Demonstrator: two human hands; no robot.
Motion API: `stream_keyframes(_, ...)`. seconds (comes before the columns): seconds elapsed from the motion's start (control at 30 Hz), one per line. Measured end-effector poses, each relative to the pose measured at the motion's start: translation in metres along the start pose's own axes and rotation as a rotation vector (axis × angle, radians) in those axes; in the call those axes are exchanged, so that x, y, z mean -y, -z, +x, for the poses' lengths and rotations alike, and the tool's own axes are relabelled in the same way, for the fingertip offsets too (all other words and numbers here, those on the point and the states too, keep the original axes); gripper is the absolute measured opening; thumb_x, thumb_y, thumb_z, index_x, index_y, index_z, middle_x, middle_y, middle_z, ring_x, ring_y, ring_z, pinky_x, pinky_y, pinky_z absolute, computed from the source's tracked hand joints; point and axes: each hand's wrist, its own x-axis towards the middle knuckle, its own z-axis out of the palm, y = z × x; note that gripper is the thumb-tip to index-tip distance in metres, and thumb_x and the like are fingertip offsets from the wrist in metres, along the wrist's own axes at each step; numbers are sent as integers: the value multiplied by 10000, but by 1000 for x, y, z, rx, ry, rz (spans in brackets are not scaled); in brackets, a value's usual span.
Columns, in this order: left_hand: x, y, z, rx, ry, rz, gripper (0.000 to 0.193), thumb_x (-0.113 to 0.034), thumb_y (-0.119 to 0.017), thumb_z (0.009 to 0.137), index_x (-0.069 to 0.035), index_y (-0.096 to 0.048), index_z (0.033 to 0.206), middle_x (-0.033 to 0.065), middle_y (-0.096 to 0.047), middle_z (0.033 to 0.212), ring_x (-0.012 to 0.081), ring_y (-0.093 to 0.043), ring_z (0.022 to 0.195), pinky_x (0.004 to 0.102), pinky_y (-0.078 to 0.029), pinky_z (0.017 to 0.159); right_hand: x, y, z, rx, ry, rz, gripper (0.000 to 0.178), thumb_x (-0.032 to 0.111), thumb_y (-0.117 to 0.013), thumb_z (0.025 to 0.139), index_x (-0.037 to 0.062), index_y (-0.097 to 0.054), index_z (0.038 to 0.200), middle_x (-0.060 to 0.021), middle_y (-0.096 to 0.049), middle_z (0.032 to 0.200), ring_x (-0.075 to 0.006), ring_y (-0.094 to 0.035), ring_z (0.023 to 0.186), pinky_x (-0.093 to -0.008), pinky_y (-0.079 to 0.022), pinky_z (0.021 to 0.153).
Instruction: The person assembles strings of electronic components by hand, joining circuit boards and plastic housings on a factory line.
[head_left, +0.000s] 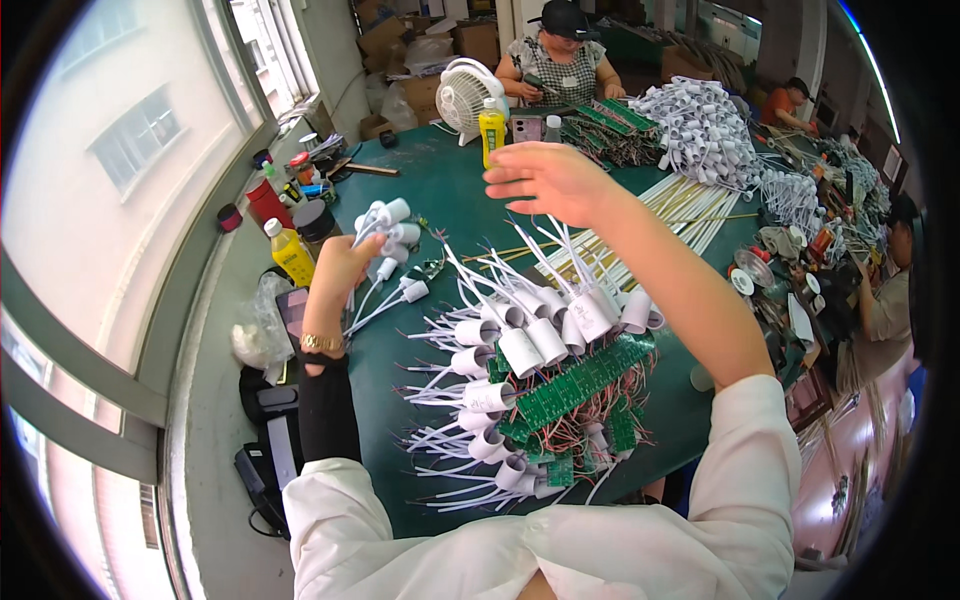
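My left hand (343, 268) is closed around the cables of a bunch of white plastic cylinders with wire leads (398, 211), at the left of the green table (385, 400). Some of the bunch hangs below the fingers. Over the middle of the table I hold my right hand (550, 182) in the air, fingers stretched out and nothing in them. Beneath and nearer to me lies a pile of similar white cylinders (520, 350), their cables fanned out to the left and back. Green circuit boards (580, 385) with red wires lie against this pile.
Yellow bottles (292, 252) and a red can (266, 203) stand by the window. A white fan (466, 98) is at the back, near a co-worker (562, 60). Farther right are long white and yellow strips (690, 205) and a large heap of white cylinders (700, 130).
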Motion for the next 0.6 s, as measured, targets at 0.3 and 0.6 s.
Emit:
stream_keyframes(0.3, 113, -40, 13, -342, -212, 862, 267, -305, -538, 889, -43, -572, 851, 190, -589, 789, 385, -601, 731, 471, -465, 634, -19, 31, -93, -173, 469, -774, 202, 105, -613, 826, 6, -587, 1001, -75, -643, 902, -162, -620, 837, -301, -475, 762)
stream_keyframes(0.6, 82, -63, -50, -368, -243, 878, 508, -175, -703, 758, -13, -500, 1195, 218, -521, 1075, 340, -541, 1002, 439, -488, 752, -82, 68, -201, -529, 626, -861, 167, -18, -626, 761, 15, -620, 925, -69, -607, 879, -153, -589, 795, -265, -456, 677)
